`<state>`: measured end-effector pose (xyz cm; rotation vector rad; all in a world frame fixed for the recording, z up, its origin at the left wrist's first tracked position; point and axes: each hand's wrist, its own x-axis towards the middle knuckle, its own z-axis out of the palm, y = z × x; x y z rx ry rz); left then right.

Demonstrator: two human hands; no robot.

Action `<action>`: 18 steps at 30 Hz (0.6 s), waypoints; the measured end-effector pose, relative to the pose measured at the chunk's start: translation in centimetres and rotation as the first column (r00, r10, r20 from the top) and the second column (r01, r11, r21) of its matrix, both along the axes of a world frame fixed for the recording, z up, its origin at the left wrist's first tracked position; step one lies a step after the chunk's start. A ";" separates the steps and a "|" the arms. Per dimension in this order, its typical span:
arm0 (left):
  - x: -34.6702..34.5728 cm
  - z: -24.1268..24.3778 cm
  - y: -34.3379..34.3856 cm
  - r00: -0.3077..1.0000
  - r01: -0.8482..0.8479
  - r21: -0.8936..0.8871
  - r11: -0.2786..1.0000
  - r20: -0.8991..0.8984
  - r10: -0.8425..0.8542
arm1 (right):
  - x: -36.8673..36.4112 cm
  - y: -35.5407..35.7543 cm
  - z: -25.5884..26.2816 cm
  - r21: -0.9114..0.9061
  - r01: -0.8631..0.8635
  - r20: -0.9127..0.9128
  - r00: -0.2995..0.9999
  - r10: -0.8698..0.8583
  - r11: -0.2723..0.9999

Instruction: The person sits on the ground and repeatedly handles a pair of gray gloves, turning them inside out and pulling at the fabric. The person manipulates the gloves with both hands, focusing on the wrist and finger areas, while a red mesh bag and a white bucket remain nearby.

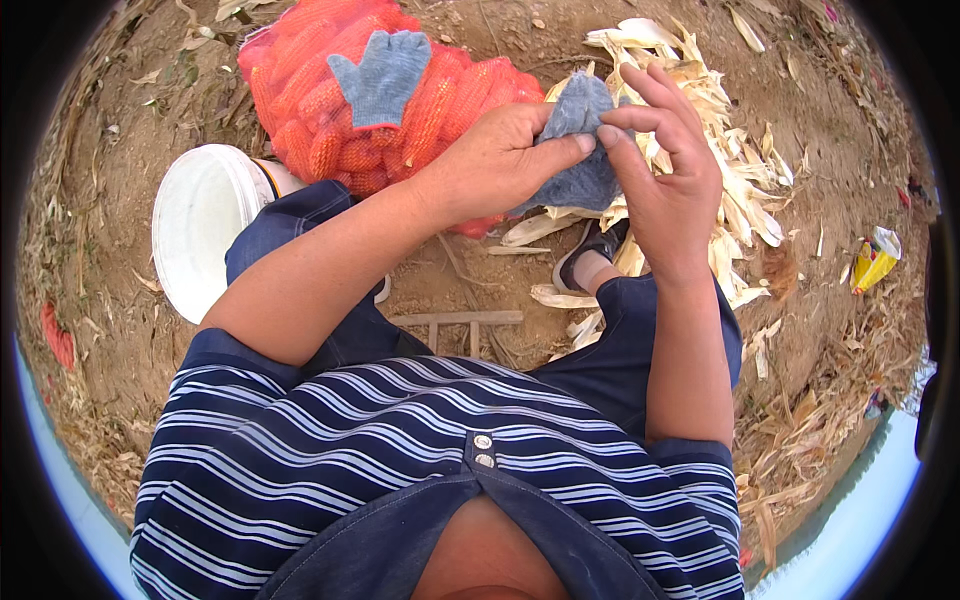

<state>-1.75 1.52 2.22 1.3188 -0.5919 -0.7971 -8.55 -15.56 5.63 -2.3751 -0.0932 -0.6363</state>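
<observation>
My left hand (504,161) grips a fuzzy blue-grey knit work glove (577,180) in front of me, its thumb lying across the fabric. At the glove's right edge, the thumb and index finger of my right hand (671,180) pinch the material, while the other fingers are raised and spread. A second blue-grey glove (386,79) with a red-edged cuff lies flat on a red mesh sack (457,105) filled with corn cobs. Part of the sack is hidden behind my left hand and forearm.
A white plastic bucket (202,232) is tipped on its side by my left leg. Dry corn husks (739,195) are heaped beyond my right hand. Between my legs is a wooden frame (472,318). A yellow wrapper (874,262) lies on the dirt at right.
</observation>
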 end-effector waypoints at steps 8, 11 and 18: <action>0.2 0.5 0.2 0.999 0.032 0.039 0.999 -0.044 -0.030 | 0.1 -0.4 0.0 0.014 -0.025 0.026 0.999 0.024 1.000; 0.0 0.2 -0.1 0.994 0.033 -0.030 0.999 -0.108 -0.036 | 0.2 -0.7 -0.3 0.052 -0.003 0.060 0.998 0.000 0.999; -0.1 0.6 0.1 0.949 0.019 -0.075 0.997 -0.312 -0.041 | 0.6 -5.2 1.1 0.124 0.335 0.118 0.930 -0.349 0.934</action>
